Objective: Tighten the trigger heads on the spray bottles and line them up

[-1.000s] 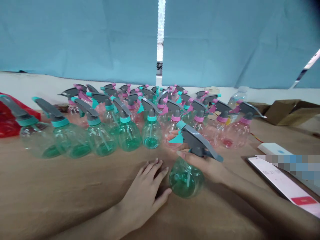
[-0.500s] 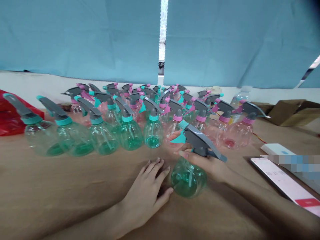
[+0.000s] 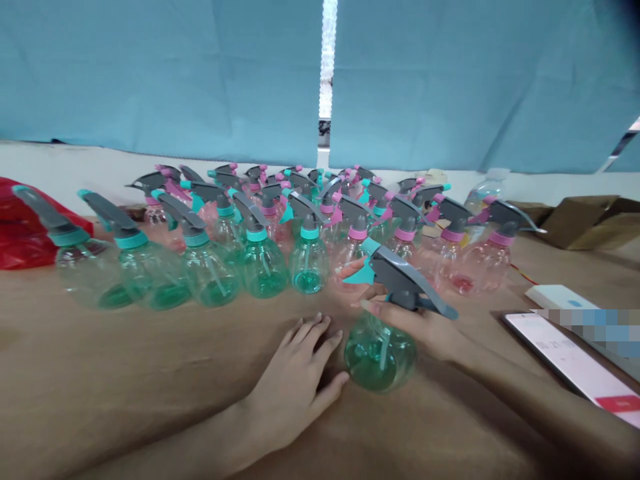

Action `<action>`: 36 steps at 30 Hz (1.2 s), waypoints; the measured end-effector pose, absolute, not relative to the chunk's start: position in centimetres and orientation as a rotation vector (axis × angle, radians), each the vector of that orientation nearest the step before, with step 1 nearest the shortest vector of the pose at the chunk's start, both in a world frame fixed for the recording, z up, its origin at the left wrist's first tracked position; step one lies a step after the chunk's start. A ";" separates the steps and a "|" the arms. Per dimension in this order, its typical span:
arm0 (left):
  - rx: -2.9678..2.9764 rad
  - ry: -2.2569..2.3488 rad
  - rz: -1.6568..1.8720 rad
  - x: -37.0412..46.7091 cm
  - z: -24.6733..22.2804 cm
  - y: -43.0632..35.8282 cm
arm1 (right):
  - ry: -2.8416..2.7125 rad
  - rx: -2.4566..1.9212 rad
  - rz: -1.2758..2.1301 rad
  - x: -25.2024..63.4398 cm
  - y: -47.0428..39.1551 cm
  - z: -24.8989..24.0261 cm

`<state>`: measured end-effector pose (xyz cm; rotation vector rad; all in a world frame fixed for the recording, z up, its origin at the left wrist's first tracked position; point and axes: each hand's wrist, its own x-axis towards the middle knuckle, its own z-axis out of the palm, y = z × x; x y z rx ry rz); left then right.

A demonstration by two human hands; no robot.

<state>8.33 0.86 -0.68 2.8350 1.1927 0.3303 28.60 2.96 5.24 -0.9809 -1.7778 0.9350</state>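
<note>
A green see-through spray bottle (image 3: 380,357) with a grey and teal trigger head stands in front of me, tilted little if at all. My right hand (image 3: 415,323) grips it around the neck, just below the trigger head; some of its fingers are hidden behind the bottle. Flat on the table to its left lies my left hand (image 3: 300,373), fingers spread and holding nothing. Its thumb tip is close beside the bottle's base; whether they touch I cannot tell.
Green spray bottles (image 3: 265,267) and pink spray bottles (image 3: 480,267) stand in rows across the back of the table (image 3: 150,373). A red plastic bag (image 3: 25,227) lies far left. On the right are a phone (image 3: 565,353), a white box (image 3: 560,297) and an open cardboard box (image 3: 590,223).
Both hands and the held spray bottle keep their places on the table. The whole view has shifted very slightly.
</note>
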 end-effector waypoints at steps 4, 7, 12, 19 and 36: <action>2.839 1.197 0.327 8.3 -0.6 0.8 | -1.786 -0.988 0.924 28.7 2.8 5.3; 2.841 1.192 0.327 8.4 -0.6 0.8 | -1.777 -0.978 0.933 28.6 2.7 5.4; 2.831 1.188 0.311 8.4 -0.4 0.8 | -1.768 -0.981 0.930 28.6 2.8 5.5; 2.817 1.187 0.351 8.4 -0.6 0.9 | -1.782 -0.952 0.951 28.6 2.8 5.3; 2.830 1.193 0.356 8.3 -0.8 0.9 | -1.748 -0.986 0.982 28.7 2.7 6.3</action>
